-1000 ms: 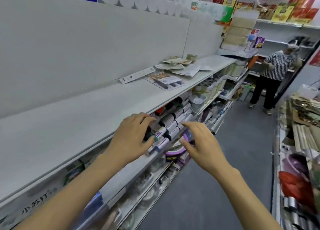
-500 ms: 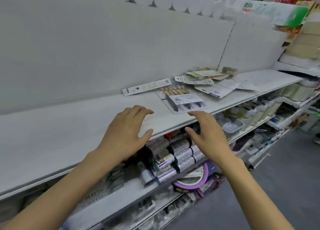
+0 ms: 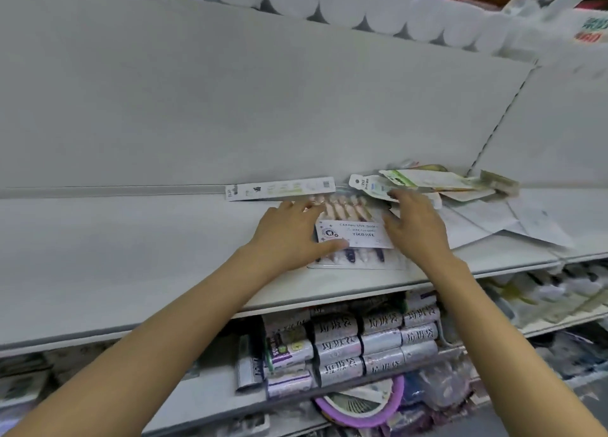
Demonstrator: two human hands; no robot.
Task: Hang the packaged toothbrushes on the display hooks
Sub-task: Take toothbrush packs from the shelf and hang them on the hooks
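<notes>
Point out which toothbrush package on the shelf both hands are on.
The wide multi-brush blister pack, lying flat between the left hand and right hand. The slim single package behind lies untouched.

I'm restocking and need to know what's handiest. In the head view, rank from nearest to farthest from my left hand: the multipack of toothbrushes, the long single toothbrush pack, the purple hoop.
1. Multipack of toothbrushes: under the left hand.
2. Long single toothbrush pack: just behind, against the back panel.
3. Purple hoop: lowest shelf.

Even, soft overhead light is washing over my white shelf (image 3: 131, 255) without hard shadows or glare, while the wide lens is bending the edges and motion blur is smearing the goods at the far right.
</notes>
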